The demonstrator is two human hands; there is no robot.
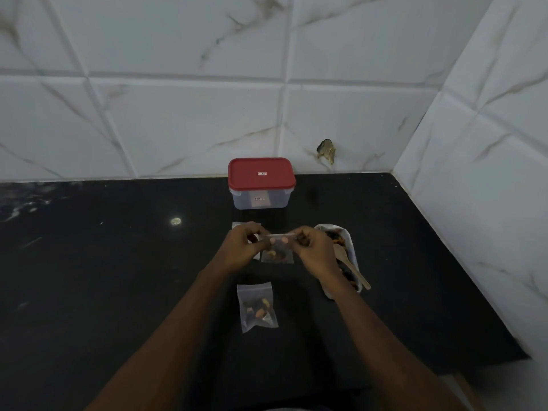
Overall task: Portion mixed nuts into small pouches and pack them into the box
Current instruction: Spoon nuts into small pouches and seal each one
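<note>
While curled fingers [253,231] are pinching its top edge, a clear pouch [282,247] is hanging between them.
The left hand [241,247] and right hand [312,250] are gripping glossy plastic holding mixed nuts [273,255]; the red-lidded rectangular box [261,183] is standing beyond the fingers.

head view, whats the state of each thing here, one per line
box: red lid on, closed
held pouch: filled, top pinched by left hand and right hand
second pouch: filled, flat on counter
tray: holds nuts, wooden spoon resting inside
</note>
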